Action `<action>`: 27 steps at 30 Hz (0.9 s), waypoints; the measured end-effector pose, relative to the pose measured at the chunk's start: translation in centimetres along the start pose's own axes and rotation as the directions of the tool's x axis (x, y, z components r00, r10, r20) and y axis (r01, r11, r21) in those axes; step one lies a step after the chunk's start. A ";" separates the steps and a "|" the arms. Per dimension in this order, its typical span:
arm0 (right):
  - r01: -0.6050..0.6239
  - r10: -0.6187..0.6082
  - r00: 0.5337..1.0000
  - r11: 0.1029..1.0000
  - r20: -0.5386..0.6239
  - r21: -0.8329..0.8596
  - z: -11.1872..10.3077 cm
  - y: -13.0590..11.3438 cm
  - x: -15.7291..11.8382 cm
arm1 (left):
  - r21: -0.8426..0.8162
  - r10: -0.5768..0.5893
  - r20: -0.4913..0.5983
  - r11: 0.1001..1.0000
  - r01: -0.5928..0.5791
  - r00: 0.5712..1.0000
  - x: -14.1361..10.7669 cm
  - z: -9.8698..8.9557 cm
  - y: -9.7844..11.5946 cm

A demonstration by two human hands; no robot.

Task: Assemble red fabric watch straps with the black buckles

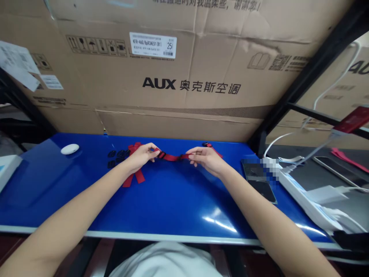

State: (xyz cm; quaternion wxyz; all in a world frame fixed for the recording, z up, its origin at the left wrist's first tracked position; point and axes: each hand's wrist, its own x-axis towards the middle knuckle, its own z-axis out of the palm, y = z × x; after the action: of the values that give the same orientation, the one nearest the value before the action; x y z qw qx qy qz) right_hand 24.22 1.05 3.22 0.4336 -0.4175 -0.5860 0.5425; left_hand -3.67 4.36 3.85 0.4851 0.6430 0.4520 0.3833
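A short red strap (172, 157) with black buckles or sliders on it is stretched between my two hands above the blue table. My left hand (143, 156) pinches its left end, close to a black fitting. The other end is between the closed fingers of my right hand (206, 158), next to a second dark fitting. Beside and behind my left hand lie several red strap pieces (140, 176) and a group of small black buckles (112, 164). Behind my right hand rests another red strap (210, 146) with a black buckle, partly hidden.
A large cardboard box (190, 96) stands along the back of the blue table (173, 207). To the left is a white oval object (70, 149). On the right lie a dark phone (261, 188), a white power strip (309, 200) with cables, and a black metal frame (302, 77).
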 end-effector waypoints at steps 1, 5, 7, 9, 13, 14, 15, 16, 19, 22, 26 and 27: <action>0.000 -0.002 0.998 0.999 0.056 0.045 0.4 -0.4 -0.3 | -0.096 0.012 0.042 0.995 -0.008 0.999 -0.3 0.6 0.3; 0.032 -0.026 0.994 0.998 0.103 -0.052 1.7 -0.9 -0.8 | -0.320 0.003 0.197 0.945 0.062 0.981 -1.4 2.7 1.1; 0.093 -0.081 0.993 0.985 0.087 -0.145 2.1 -0.6 -0.8 | -0.340 -0.020 0.231 0.935 0.100 0.973 -1.8 3.4 1.1; 0.141 -0.130 0.989 0.976 0.072 -0.168 2.5 -0.1 -0.6 | -0.364 -0.020 0.232 0.925 0.106 0.972 -1.9 3.9 1.0; 0.114 -0.111 0.993 0.987 0.031 -0.109 3.1 0.6 -0.3 | -0.427 0.013 0.158 0.903 0.057 0.987 -2.1 4.6 0.9; 0.104 -0.102 0.995 0.990 0.021 -0.099 3.3 0.7 -0.2 | -0.438 0.023 0.123 0.898 0.034 0.992 -2.1 4.7 0.9; 0.092 -0.092 0.996 0.991 0.013 -0.094 3.5 0.7 -0.2 | -0.448 0.031 0.087 0.894 0.012 0.996 -2.0 4.9 0.9; 0.082 -0.082 0.997 0.992 0.006 -0.092 3.7 0.6 -0.3 | -0.456 0.037 0.051 0.890 -0.010 0.998 -2.0 5.1 0.8; 0.081 -0.083 0.996 0.992 -0.021 -0.097 4.3 0.5 -0.3 | -0.457 0.045 -0.018 0.888 -0.048 0.999 -1.8 5.7 0.4; 0.123 -0.132 0.989 0.984 -0.063 -0.132 4.8 0.6 -0.2 | -0.447 0.041 -0.050 0.893 -0.059 0.998 -1.7 6.1 -0.1; 0.170 -0.182 0.980 0.975 -0.077 -0.140 5.4 1.0 -0.2 | -0.436 0.018 -0.075 0.899 -0.049 0.997 -1.8 6.4 -0.4; 0.173 -0.185 0.979 0.976 -0.083 -0.135 5.4 1.1 -0.2 | -0.429 0.017 -0.079 0.902 -0.049 0.997 -1.9 6.5 -0.5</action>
State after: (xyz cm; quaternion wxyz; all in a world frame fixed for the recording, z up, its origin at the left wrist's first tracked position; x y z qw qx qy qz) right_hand 19.07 -0.57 1.96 0.4806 -0.4149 -0.6334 0.4423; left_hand 1.70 0.86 1.78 0.5916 0.5133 0.3629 0.5049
